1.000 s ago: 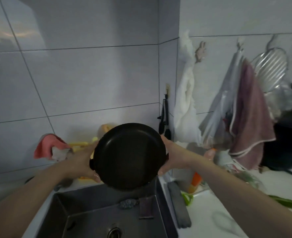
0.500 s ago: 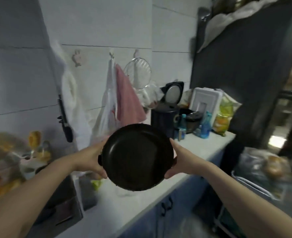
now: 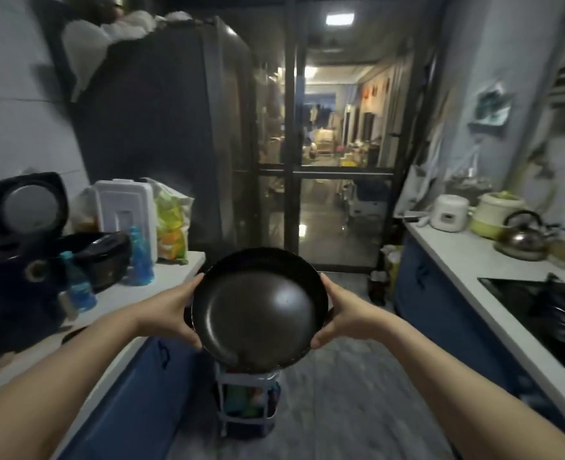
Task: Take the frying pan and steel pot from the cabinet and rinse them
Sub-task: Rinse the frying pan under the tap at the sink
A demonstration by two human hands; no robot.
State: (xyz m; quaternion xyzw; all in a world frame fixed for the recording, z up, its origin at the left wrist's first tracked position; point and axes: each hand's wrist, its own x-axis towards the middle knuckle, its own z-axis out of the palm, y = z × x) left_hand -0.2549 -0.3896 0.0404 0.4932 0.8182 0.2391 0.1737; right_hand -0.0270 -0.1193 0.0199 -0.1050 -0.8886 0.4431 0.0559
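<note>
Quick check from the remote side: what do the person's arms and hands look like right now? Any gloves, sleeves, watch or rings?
Both forearms are bare as far as the frame shows, with no sleeve in view. The left hand and right hand wear no gloves. No watch, bracelet or ring shows on either wrist or on the visible fingers. The picture is dim and slightly blurred, so small marks could not be made out.

The round black frying pan [image 3: 259, 310] hides the top of the wire rack [image 3: 248, 403] on the floor and the fingertips of each hand behind its rim. The dark rice cooker [image 3: 15, 260] on the left worktop [image 3: 125, 293] is blurred.
</note>
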